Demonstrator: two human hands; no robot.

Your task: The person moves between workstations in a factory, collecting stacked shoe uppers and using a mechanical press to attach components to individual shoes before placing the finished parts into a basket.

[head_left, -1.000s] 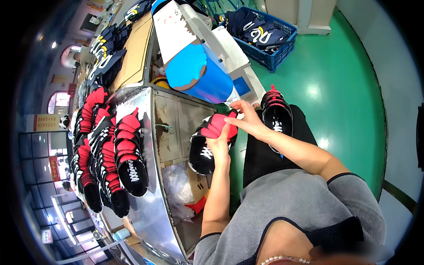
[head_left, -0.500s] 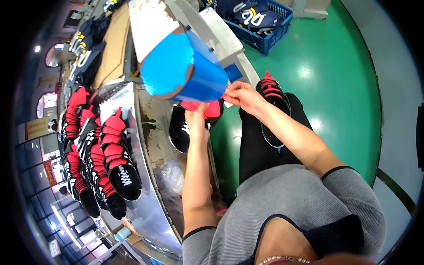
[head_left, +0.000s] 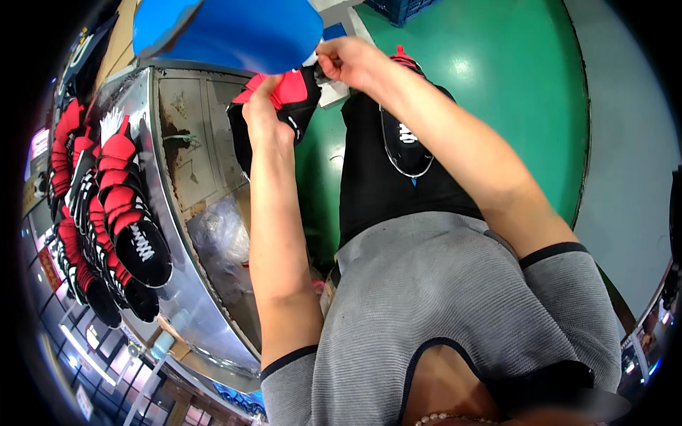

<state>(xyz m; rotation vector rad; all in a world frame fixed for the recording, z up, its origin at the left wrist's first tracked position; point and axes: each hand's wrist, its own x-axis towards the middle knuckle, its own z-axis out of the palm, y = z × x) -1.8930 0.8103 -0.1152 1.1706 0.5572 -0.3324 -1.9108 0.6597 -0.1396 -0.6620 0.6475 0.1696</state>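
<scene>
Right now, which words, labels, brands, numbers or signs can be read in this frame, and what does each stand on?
None reads clearly.
Red banner, far left: any lettering too small and blurred.
Held shoe upper: no lettering discernible.
Front shoe upper on the metal bench: white zigzag, seemingly lacing, not lettering.

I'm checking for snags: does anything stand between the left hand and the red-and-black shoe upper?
Nothing visible: the left hand touches the shoe upper. The blue machine part appears just beyond them, not between.

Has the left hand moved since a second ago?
Yes: the left hand, with the red-and-black shoe, has moved closer to the blue cover's lower edge.
</scene>
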